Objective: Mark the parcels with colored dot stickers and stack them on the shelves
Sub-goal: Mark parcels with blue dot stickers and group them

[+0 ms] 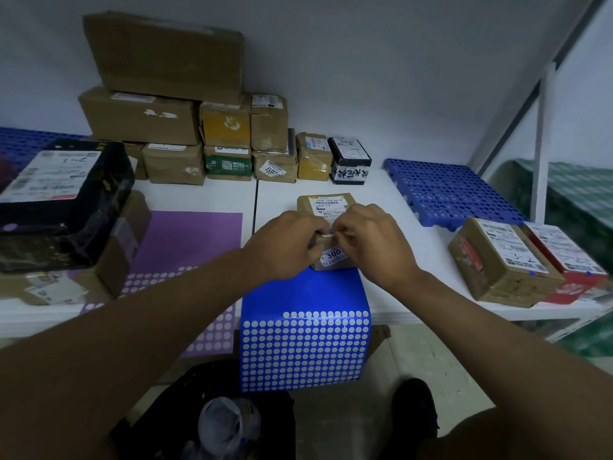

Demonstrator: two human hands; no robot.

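Observation:
A small brown parcel point(326, 204) with white labels lies on the white table point(398, 234) in the middle. My left hand point(285, 245) grips its near left corner with curled fingers. My right hand point(371, 242) has its fingertips pinched together at the parcel's near top edge, touching a small pale strip there; what it is cannot be told. Just in front of the parcel, a blue dot-sticker sheet point(305, 336) droops over the table's front edge. A purple dot-sticker sheet point(185, 250) lies flat to the left.
Stacked brown parcels point(159, 94) line the back wall. A black-wrapped parcel point(59, 200) sits on boxes at the left. Two labelled parcels point(504, 263) lie at the right edge, near a blue perforated pallet point(447, 190). A dark bag point(219, 416) is on the floor below.

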